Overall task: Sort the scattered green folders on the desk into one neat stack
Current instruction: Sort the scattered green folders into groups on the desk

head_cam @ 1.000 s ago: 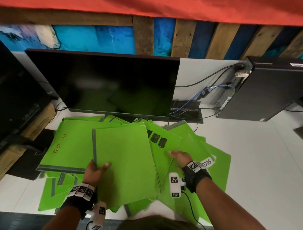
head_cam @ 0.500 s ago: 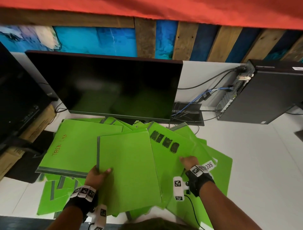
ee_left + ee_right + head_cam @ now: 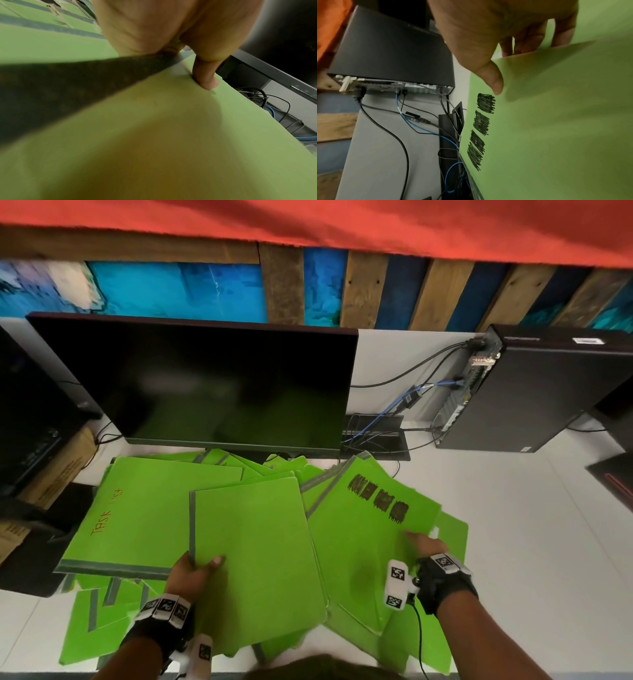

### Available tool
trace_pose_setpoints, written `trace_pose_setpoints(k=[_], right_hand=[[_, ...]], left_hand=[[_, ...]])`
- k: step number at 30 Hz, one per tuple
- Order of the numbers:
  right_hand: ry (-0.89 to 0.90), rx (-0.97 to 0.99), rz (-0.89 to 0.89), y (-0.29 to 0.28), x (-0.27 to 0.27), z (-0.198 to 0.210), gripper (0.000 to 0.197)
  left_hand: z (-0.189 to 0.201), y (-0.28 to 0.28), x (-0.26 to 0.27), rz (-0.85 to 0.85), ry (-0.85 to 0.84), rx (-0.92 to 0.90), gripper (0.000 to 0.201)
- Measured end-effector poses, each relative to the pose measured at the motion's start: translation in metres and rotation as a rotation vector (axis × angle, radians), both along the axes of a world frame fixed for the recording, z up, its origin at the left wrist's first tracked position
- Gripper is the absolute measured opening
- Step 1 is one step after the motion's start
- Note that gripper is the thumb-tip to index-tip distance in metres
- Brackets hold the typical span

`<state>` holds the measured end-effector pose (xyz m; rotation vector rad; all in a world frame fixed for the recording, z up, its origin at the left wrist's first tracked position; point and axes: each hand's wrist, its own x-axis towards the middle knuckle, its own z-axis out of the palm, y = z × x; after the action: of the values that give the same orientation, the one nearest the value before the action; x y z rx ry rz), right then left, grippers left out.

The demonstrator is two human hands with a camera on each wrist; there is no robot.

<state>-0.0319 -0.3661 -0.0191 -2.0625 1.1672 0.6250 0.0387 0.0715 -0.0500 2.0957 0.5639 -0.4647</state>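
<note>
Several green folders lie scattered and overlapping on the white desk (image 3: pixel 534 542) in front of the monitor. My left hand (image 3: pixel 197 571) pinches the near left edge of a plain green folder (image 3: pixel 260 559) with a grey spine, thumb (image 3: pixel 206 79) on top, fingers underneath. My right hand (image 3: pixel 424 542) pinches the right edge of a folder with black scribbles (image 3: pixel 376 518), thumb (image 3: pixel 493 79) on top and fingers below; this folder (image 3: pixel 556 121) is lifted off the pile. A folder marked "TASK" (image 3: pixel 144 508) lies at the left.
A black monitor (image 3: pixel 205 385) stands just behind the folders. A black computer case (image 3: pixel 534 392) with cables (image 3: pixel 404 402) stands at the back right. A cable tray (image 3: pixel 373 436) sits behind the pile. Another screen and a cardboard box (image 3: pixel 58 467) are at the left.
My right hand has moved right and gripped the scribbled folder's edge, swinging it rightward and up off the pile. My left hand keeps its hold on the plain folder.
</note>
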Motion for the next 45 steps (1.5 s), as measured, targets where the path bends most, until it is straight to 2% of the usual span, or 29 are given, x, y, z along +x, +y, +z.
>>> trace_pose_setpoints(k=[2, 4, 7, 9, 11, 12, 14, 16, 18, 20, 22, 26, 33, 37, 40, 45], right_hand=[[0.016, 0.041, 0.117, 0.001, -0.011, 0.004, 0.056], [-0.021, 0.002, 0.239, 0.006, -0.024, 0.010, 0.081], [-0.072, 0.027, 0.230, 0.011, -0.034, 0.008, 0.090], [-0.130, 0.067, 0.125, 0.008, -0.027, 0.005, 0.078], [-0.187, 0.191, -0.164, 0.005, -0.015, 0.006, 0.055], [-0.230, 0.251, -0.303, 0.005, -0.010, 0.005, 0.051], [-0.355, 0.234, -0.412, 0.002, -0.005, -0.001, 0.048], [-0.449, 0.218, -0.534, -0.002, -0.008, -0.004, 0.056], [-0.473, 0.211, -0.554, -0.008, -0.012, -0.006, 0.066], [-0.484, 0.166, -0.520, -0.011, -0.014, -0.002, 0.064], [-0.520, 0.092, -0.502, -0.012, -0.014, -0.001, 0.053], [-0.562, -0.008, -0.477, -0.009, -0.016, -0.004, 0.044], [-0.699, 0.080, -0.676, -0.024, -0.036, 0.004, 0.046], [-0.567, 0.005, -0.598, -0.052, -0.056, 0.001, 0.048], [-0.441, -0.006, -0.540, -0.065, -0.071, -0.003, 0.057], [-0.128, -0.083, -0.481, -0.045, -0.072, -0.026, 0.070]], left_hand=[[0.001, -0.001, -0.002, -0.012, -0.010, 0.010, 0.037], [0.003, -0.003, -0.003, -0.021, -0.014, 0.020, 0.038], [0.007, -0.005, -0.005, -0.026, -0.010, 0.033, 0.039], [0.008, -0.006, -0.005, -0.035, -0.008, 0.040, 0.041], [0.010, -0.007, -0.005, -0.030, -0.002, 0.037, 0.043], [0.010, -0.007, -0.006, -0.032, -0.008, 0.041, 0.044], [0.009, -0.006, -0.005, -0.027, 0.003, 0.050, 0.047], [0.006, -0.003, -0.003, -0.035, 0.008, 0.051, 0.050], [0.005, -0.001, -0.003, -0.047, 0.026, 0.056, 0.062], [0.001, 0.000, -0.002, -0.071, 0.058, 0.103, 0.076], [-0.001, 0.000, -0.001, -0.082, 0.061, 0.132, 0.077], [0.002, -0.001, 0.001, -0.097, 0.080, 0.156, 0.078], [-0.003, 0.000, 0.001, -0.084, 0.085, 0.156, 0.083], [-0.005, 0.001, 0.001, -0.082, 0.087, 0.144, 0.083], [-0.007, 0.002, 0.002, -0.077, 0.072, 0.139, 0.073], [-0.011, 0.002, 0.005, -0.095, 0.055, 0.149, 0.072]])
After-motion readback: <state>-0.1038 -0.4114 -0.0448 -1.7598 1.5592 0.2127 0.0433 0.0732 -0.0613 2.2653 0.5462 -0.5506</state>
